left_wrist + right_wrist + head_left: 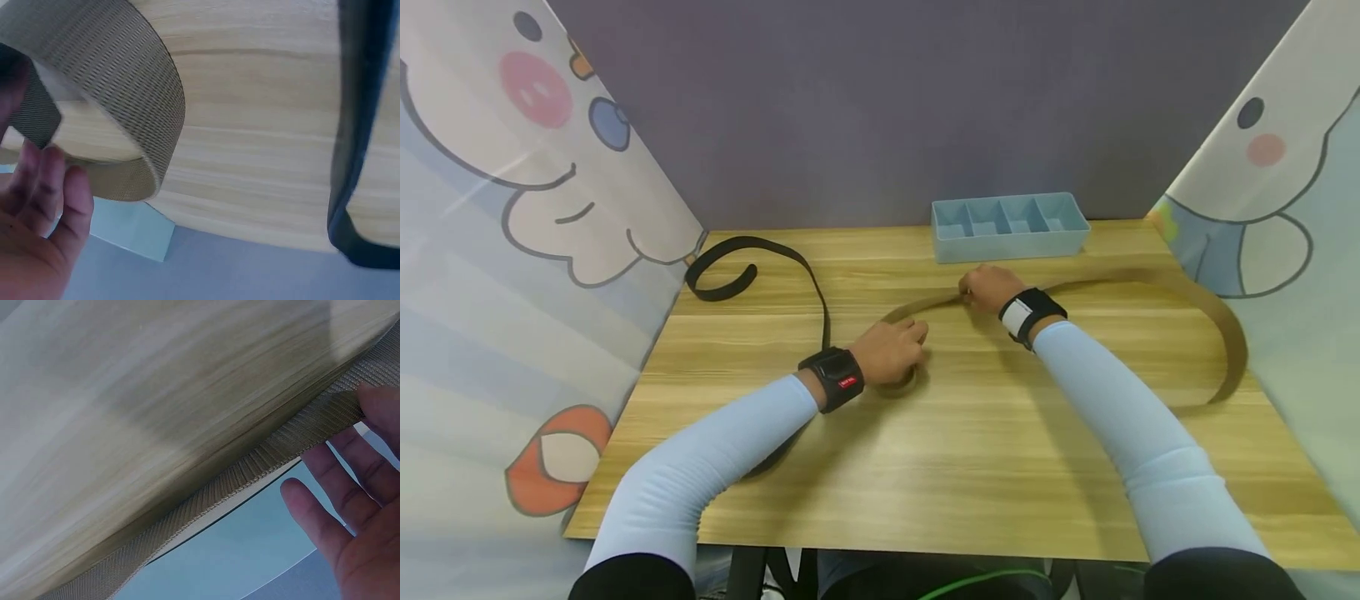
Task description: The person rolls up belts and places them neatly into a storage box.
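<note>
A tan woven webbing belt [1228, 342] stretches across the table, curving in a wide loop at the right. My left hand [891, 350], near the table's middle, pinches a dark-looking end of the webbing between thumb and fingers. Beside those fingers the strap [134, 81] bends round in a loop in the left wrist view. Farther right and back, my right hand [988, 287] pinches the same belt by its edge; the ribbed strap [250, 475] runs diagonally through the right wrist view. Left of the left hand lies a black belt [752, 243], its tip curled and part hidden under the forearm.
A light blue compartment box [1007, 248] stands at the table's back, just behind the right hand. The wooden table [1000, 475] meets a grey wall [850, 108] behind and cartoon-printed panels on both sides. A green cable [985, 577] shows below the front edge.
</note>
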A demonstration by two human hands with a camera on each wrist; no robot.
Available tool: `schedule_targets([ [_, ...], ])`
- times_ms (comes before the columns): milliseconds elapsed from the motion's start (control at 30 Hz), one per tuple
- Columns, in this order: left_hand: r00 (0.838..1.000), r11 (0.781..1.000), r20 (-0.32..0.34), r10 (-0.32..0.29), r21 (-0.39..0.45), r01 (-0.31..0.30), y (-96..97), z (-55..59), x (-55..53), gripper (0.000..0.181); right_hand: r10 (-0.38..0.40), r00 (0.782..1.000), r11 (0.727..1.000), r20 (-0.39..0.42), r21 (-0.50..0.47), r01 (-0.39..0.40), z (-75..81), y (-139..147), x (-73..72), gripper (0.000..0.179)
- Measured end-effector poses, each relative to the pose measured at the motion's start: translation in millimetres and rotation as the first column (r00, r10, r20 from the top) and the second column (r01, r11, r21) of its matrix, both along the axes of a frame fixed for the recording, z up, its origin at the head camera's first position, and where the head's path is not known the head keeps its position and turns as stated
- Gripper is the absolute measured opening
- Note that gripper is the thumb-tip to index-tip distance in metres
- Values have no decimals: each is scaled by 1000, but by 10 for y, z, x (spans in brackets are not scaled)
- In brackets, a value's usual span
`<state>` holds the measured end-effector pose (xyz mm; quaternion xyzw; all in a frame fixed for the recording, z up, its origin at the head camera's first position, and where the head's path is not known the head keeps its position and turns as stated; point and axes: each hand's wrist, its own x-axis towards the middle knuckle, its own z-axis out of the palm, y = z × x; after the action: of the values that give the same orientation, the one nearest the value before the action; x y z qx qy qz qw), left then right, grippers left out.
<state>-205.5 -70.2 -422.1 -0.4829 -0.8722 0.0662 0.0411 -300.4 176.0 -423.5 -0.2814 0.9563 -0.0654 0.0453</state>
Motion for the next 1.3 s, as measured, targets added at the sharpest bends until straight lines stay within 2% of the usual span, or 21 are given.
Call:
schedule_targets([
  [100, 998, 998, 27, 57, 28, -58, -12, -4, -48, 14, 11, 1000, 1000, 5, -18, -11, 10, -1, 8, 18],
  [167, 991, 992, 71, 114, 55, -118, -26, -27, -92, 13, 15, 1000, 999, 9, -30, -14, 10, -1, 10, 18],
  [333, 955, 953, 158, 250, 133, -272, -49, -84, -209, 9, 30, 1000, 998, 9, -49, -30, -6, 0, 4, 17],
  [433, 939, 933, 166, 301, 153, -326, -41, -89, -262, 12, 29, 999, 998, 14, -50, -28, -19, 3, -2, 17],
  [567, 926, 914, 135, 352, 163, -371, -14, -78, -300, 18, 11, 999, 999, 32, -54, -10, -19, 11, -7, 18],
  [700, 898, 885, 142, 417, 163, -436, 26, -72, -319, 12, 8, 999, 998, 43, -55, -6, 7, 4, 24, 19],
  [767, 874, 861, 166, 457, 164, -481, 49, -83, -338, 6, 8, 999, 998, 48, -57, -6, 17, -9, 46, 19],
  [833, 850, 836, 189, 491, 170, -521, 71, -95, -366, 25, 6, 999, 998, 46, -57, -4, 28, -21, 70, 19],
  [867, 841, 826, 192, 505, 172, -536, 81, -101, -381, 33, 4, 999, 998, 46, -58, -1, 30, -26, 81, 19],
  [933, 823, 808, 201, 531, 172, -563, 93, -105, -405, 36, 9, 999, 998, 51, -67, -5, 25, -26, 95, 18],
  [1100, 800, 787, 147, 582, 148, -599, 103, -125, -449, 3, 40, 997, 996, 64, -81, -35, -14, -23, 133, 17],
  [1133, 795, 782, 136, 592, 142, -607, 104, -127, -456, 5, 47, 997, 996, 62, -82, -41, -26, -22, 136, 17],
  [1200, 790, 779, 122, 601, 130, -613, 109, -124, -468, 8, 53, 997, 995, 54, -86, -49, -52, -16, 139, 17],
  [1300, 792, 784, 123, 598, 118, -610, 113, -107, -491, 11, 62, 997, 994, 36, -95, -59, -81, 2, 137, 17],
])
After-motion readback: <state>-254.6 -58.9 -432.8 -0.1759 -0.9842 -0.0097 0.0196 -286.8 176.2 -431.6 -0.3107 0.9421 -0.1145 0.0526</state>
